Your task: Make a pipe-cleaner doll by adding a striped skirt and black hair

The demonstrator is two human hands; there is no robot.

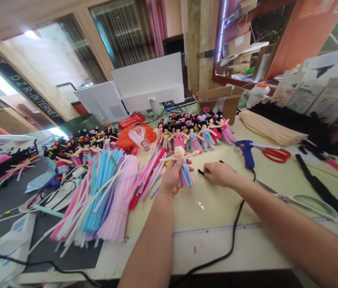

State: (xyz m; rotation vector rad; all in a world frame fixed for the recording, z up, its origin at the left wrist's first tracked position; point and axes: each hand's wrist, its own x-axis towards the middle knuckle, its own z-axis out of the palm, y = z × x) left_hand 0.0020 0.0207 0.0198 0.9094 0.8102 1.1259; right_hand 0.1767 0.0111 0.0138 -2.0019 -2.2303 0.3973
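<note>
Upright in my left hand [171,176] is a small pipe-cleaner doll [185,174] with a bare cream head, outstretched arms and a blue and pink skirt; my fingers are closed round it. My right hand [218,173] is closed just to the right of the doll, low over the table. A short black pipe cleaner [200,172] pokes out of its fingers. Finished dolls [191,134] with black hair stand in a group behind both hands. Beyond my right hand lies a blue glue gun [246,154], its black cord running under my right forearm.
Pipe-cleaner bundles [103,200] in pink, blue and lilac lie at left. At right are red-handled scissors [275,154], larger scissors [309,203], a black fuzzy strip [326,192] and a cream bundle [272,128]. A ruler [217,230] runs along the front; a cardboard box [219,100] stands behind.
</note>
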